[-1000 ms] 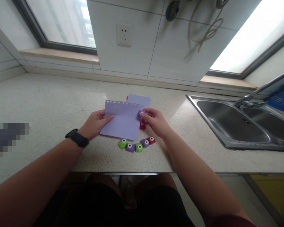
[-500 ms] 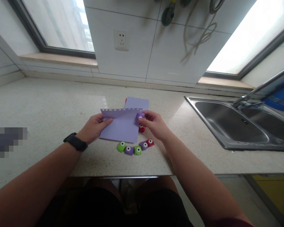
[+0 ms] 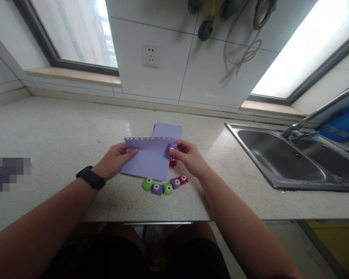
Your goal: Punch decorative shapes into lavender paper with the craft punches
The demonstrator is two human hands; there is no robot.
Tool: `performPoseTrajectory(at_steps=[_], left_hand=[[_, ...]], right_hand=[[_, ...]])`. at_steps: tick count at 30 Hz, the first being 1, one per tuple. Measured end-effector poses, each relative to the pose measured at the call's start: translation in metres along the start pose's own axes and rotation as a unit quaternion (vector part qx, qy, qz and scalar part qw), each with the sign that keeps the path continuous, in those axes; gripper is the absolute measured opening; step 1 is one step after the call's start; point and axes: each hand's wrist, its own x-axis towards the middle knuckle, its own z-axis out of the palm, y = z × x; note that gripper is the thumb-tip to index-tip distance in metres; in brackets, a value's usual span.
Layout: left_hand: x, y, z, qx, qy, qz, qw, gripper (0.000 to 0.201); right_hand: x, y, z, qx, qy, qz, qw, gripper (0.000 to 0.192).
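A sheet of purple paper [image 3: 147, 157] with a row of small punched shapes along its far edge is pinched at its left side by my left hand [image 3: 116, 157]. My right hand [image 3: 189, 155] grips a purple craft punch [image 3: 171, 147], which sits at the sheet's right edge near the far corner. Just below that punch a red craft punch [image 3: 173, 161] stands on the counter, partly covered. Nearer to me lies a curved row of several craft punches: a green one [image 3: 148, 184], a purple one [image 3: 157, 188], another green one [image 3: 168, 189] and others.
More purple paper [image 3: 169, 129] lies behind the held sheet, with a bit of red at its left edge. To the right, a steel sink [image 3: 279, 155] with a faucet [image 3: 296, 130] is set into the speckled counter [image 3: 61, 128]. A wall socket [image 3: 151, 55] is above.
The view has tilted up slightly, so everything sits a little lower. Both hands keep their hold on the paper and the purple punch; little else differs.
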Motion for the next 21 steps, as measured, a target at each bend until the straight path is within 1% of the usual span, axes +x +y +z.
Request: performPoseTrajectory(at_steps=[4,8,13,17,21], left_hand=[[-0.0007,0.0023,0.0013,0.01,0.004,0.003,1.0,0.055],[-0.0011,0.006,0.0031,0.012,0.011,0.008,1.0,0.053],[-0.0012,0.0052,0.003,0.01,0.015,0.014,1.0,0.051],[-0.0013,0.0024,0.0017,0.023,0.012,0.02,0.999,0.052],[-0.0017,0.0032,0.0014,0.041,0.01,0.019,0.999,0.053]], right_hand=[[-0.0007,-0.0012,0.0005,-0.014,-0.006,-0.009,1.0,0.035],[-0.0016,-0.003,0.0029,0.005,-0.008,-0.014,1.0,0.037],[-0.0038,-0.0053,0.0043,0.01,-0.031,-0.029,0.999,0.037],[-0.0049,-0.0067,0.0042,-0.002,-0.026,-0.027,0.999,0.042],[-0.0047,-0.0066,0.0044,-0.004,-0.024,-0.023,0.999,0.039]])
